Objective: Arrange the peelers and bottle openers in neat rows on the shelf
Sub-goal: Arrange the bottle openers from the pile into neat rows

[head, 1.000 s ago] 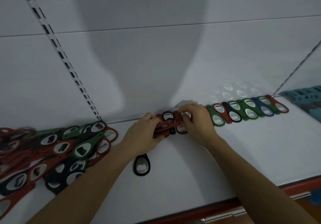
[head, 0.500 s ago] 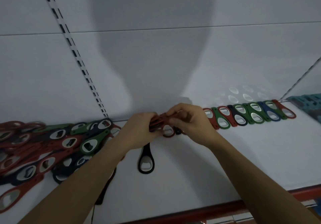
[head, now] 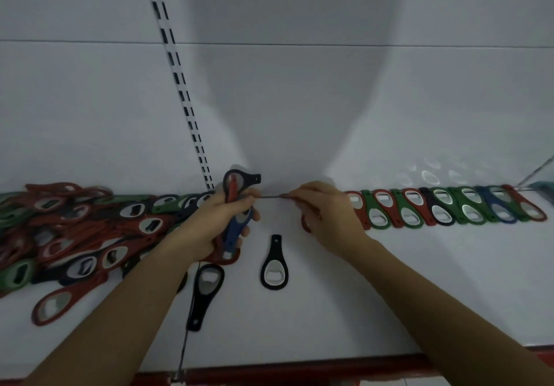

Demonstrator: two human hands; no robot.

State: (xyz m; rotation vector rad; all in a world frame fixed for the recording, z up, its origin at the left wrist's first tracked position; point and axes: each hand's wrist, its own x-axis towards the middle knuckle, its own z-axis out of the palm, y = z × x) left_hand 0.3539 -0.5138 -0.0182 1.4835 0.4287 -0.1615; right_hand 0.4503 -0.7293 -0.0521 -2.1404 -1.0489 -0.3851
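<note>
Head view: right hand point(head: 326, 217), thumb and forefinger pinched on a red opener point(head: 304, 223) that the palm mostly hides. Left hand point(head: 215, 223), fingers curled round an upright bundle point(head: 235, 235) of black, red and blue openers. The finished row point(head: 440, 208) begins just beside the right hand, to its right, so that hand is the nearer. Row pieces overlap, their long axes running front to back with a slight lean, which is judged to be the heading the held piece needs. Each is a flat teardrop in matte coloured coating with a bright metal window. Two black openers point(head: 274, 265) lie loose on the smooth white shelf point(head: 389, 295); an unsorted pile point(head: 75, 235) lies left.
</note>
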